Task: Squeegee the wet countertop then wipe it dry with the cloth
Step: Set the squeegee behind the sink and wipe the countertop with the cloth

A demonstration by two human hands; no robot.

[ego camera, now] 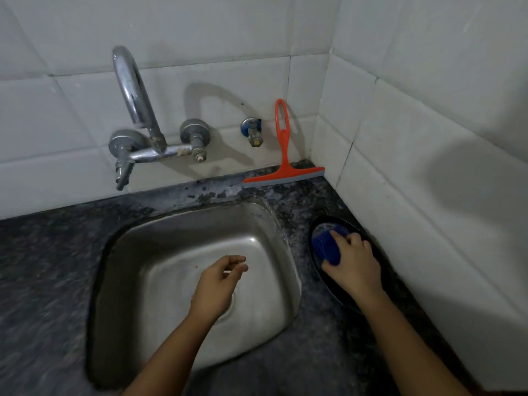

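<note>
Beside sink [171,238], right hand [353,267] curled round cloth [325,247]

Countertop [43,252]: dark speckled stone, dull. Sink [183,238]: brushed steel, soft sheen. Tap [134,110]: glossy chromed metal. Squeegee [283,155]: smooth orange plastic. Cloth [327,247]: blue ribbed fabric. Wall tiles [400,81]: glazed white.

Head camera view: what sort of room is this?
Probably a home kitchen corner: a steel sink set in a dark stone countertop, a wall tap on white tiles, and an orange squeegee leaning against the wall.
</note>
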